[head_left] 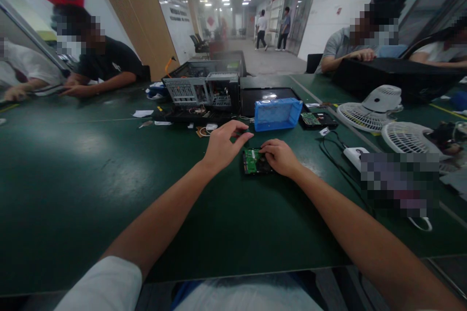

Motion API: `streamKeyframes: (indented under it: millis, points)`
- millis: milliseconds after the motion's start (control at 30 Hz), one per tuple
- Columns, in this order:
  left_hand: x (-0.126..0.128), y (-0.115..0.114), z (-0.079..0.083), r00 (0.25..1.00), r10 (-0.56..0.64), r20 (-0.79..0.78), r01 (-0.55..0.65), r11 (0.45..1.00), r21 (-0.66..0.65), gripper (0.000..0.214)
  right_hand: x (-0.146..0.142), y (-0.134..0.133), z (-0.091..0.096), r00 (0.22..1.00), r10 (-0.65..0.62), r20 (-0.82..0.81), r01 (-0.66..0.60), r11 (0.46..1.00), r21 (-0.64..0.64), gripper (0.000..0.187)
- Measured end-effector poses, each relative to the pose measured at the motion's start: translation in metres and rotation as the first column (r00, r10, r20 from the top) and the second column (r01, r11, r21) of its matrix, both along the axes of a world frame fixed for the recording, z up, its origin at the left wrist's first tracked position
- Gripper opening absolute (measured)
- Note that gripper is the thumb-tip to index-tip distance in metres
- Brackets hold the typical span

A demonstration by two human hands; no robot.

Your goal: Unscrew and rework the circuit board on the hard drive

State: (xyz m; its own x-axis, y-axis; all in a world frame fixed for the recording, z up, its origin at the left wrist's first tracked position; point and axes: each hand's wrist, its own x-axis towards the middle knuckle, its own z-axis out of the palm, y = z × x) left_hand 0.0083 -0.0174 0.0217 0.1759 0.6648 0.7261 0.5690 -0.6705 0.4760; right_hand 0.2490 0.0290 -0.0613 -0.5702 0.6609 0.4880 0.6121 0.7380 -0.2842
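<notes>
A hard drive (pixel 251 163) lies on the table in front of me with its green circuit board facing up. My right hand (pixel 281 158) covers the drive's right end, fingers curled against the board and its far edge. What is under those fingertips is hidden. My left hand (pixel 225 143) hovers just beyond the drive's left side, thumb and forefinger stretched forward with a small gap between them. No object shows between these fingers. Right behind the drive stands a blue plastic bin (pixel 279 115), tipped on its side.
An open computer case (pixel 204 90) stands at the back, with small parts and paper scraps before it. Another drive with a green board (pixel 311 119) lies right of the bin. Further right are white fans (pixel 365 109), a power strip (pixel 355 155) and its cable. People sit at both sides.
</notes>
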Motion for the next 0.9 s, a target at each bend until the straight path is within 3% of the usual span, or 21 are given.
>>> streamKeyframes:
  millis: [433,900]
  points:
    - [-0.003,0.005,-0.003,0.997,0.000,-0.081,0.008,0.995,0.096,0.016,-0.001,0.000,0.000,1.000,0.005,-0.008,-0.005,1.000,0.001,0.030]
    - [0.002,0.006,-0.011,0.989,0.004,0.147,-0.004,1.000,-0.003,0.027,0.000,0.000,0.000,1.000,0.009,-0.007,-0.009,1.000,0.013,0.029]
